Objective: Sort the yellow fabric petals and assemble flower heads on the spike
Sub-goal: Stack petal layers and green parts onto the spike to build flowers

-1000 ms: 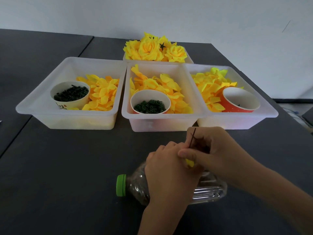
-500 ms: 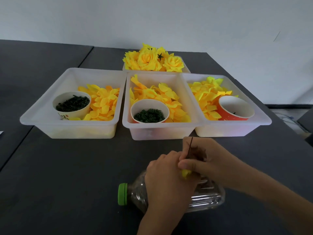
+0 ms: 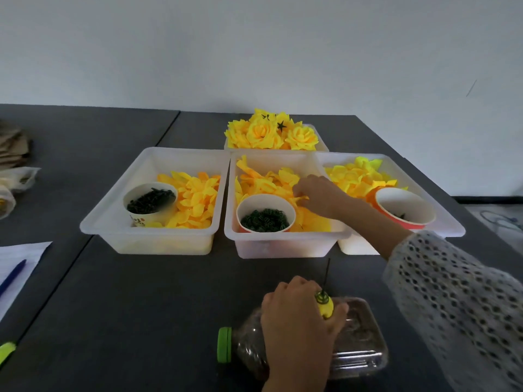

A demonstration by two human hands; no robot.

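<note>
Lying on its side on the dark matte table (image 3: 119, 292) is a clear ribbed plastic bottle (image 3: 359, 349) with a green screw cap (image 3: 224, 345) and dark granular matter inside. The bottle is gripped from above by the left hand (image 3: 297, 321), fingers curled round it. A thin dark spike (image 3: 327, 274) is seen rising upright from the bottle beside the thumb, with a small yellow bud (image 3: 325, 306) and a green ring threaded at its base.

The middle bin (image 3: 283, 244), of translucent white plastic, is reached into by the right hand (image 3: 319, 195), whose fingertips are pinched on a soft yellow fabric petal (image 3: 301, 198) lying on the petal heap (image 3: 268, 179). A loose open-knit white sleeve (image 3: 452, 301) is worn on that arm. A paper cup (image 3: 266, 212) of dark green rings is also held in this bin.

In the left bin (image 3: 113, 222), orange-yellow petals (image 3: 195, 199) and a white cup (image 3: 150, 200) of dark pieces are kept; small red print is seen on the cup, too blurred to be read. In the right bin (image 3: 452, 224), paler yellow petals (image 3: 359, 176) and a red-orange cup (image 3: 404, 207), nearly empty, are found. Finished yellow flower heads (image 3: 271, 131) are piled in a fourth bin behind.

A white sheet (image 3: 17, 267) with a blue pen (image 3: 12, 277) is seen at the left edge.
</note>
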